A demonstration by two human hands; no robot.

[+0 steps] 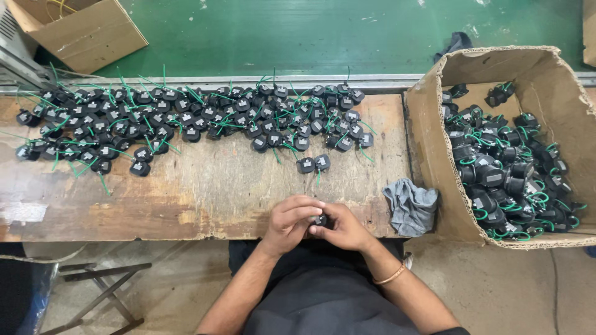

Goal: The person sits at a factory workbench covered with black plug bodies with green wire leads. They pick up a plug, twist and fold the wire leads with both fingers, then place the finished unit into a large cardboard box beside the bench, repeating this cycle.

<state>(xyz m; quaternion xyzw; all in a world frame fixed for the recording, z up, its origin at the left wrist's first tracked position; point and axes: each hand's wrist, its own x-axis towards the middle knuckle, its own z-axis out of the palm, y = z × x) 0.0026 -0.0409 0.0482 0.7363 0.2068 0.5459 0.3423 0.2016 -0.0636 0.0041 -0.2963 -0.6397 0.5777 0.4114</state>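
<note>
My left hand (289, 222) and my right hand (343, 227) meet at the near edge of the worn wooden bench (205, 192). Together they grip one small black part (320, 219), mostly hidden by the fingers. A gold bangle (390, 276) sits on my right wrist. Two black parts with green wires (313, 164) lie just beyond my hands. A long heap of the same black parts (186, 118) stretches across the far side of the bench.
A torn cardboard box (428, 142) at the right holds several black parts with coiled green wires. A grey rag (411, 206) lies beside it. Another cardboard box (81, 31) stands at far left on the green belt (310, 34). A metal stool frame (99, 291) stands below left.
</note>
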